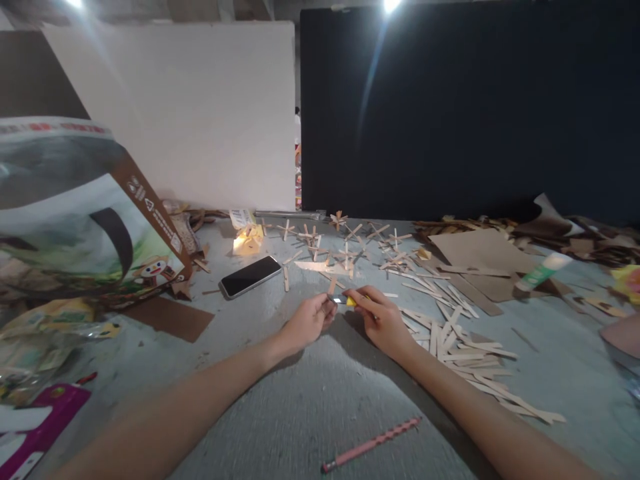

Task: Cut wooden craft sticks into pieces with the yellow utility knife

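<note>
My left hand (310, 320) and my right hand (383, 321) meet at the middle of the grey table (310, 400). My right hand grips a small yellow tool (350, 301), probably a cutter or glue stick, its tip pointing left. My left hand pinches a short wooden stick (332, 287) right at that tip. Flat wooden sticks (460, 347) lie scattered to the right of my right hand. Several crossed stick pieces (345, 250) lie beyond both hands.
A black phone (250, 276) lies left of the hands. A large printed bag (75, 213) stands at far left, with packaging (45, 413) in front. A pink pencil (373, 445) lies near me. Cardboard sheets (480, 257) and a green-white glue tube (543, 271) sit at right. White and black boards stand behind.
</note>
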Motion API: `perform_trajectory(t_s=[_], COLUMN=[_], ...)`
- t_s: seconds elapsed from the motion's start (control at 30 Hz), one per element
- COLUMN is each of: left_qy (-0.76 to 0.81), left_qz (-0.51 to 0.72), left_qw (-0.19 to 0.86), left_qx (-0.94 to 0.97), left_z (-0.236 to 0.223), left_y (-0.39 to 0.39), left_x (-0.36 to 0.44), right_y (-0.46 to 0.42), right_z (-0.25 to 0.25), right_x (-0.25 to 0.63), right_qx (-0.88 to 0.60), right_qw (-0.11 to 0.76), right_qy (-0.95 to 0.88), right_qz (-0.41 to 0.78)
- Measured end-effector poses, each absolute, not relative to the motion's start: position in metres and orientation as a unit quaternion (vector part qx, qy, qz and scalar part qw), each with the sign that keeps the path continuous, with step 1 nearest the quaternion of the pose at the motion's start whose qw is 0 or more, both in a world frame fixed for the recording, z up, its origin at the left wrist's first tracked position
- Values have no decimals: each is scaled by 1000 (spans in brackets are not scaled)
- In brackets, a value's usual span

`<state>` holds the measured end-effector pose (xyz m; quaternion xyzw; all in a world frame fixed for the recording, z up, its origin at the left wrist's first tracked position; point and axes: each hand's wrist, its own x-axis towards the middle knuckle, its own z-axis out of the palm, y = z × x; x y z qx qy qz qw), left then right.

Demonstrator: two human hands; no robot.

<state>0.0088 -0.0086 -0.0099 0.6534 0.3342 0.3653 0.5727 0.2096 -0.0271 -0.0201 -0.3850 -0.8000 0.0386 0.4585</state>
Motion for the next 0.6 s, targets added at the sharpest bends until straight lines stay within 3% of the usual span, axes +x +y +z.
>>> perform_trajectory(t_s=[0.3,0.6], left_qy=[363,348], left_qz=[354,345], left_qw=[542,566], left_qx=[670,662], left_z=[-6,-1], left_y=[-10,-8], left_x=[9,7], right_y=[-26,-33], right_z=[-23,-16], right_x=[210,209], right_qx=[-401,-441], right_qw=[438,377], right_qy=[-804,-796], right_qz=[-5,-170])
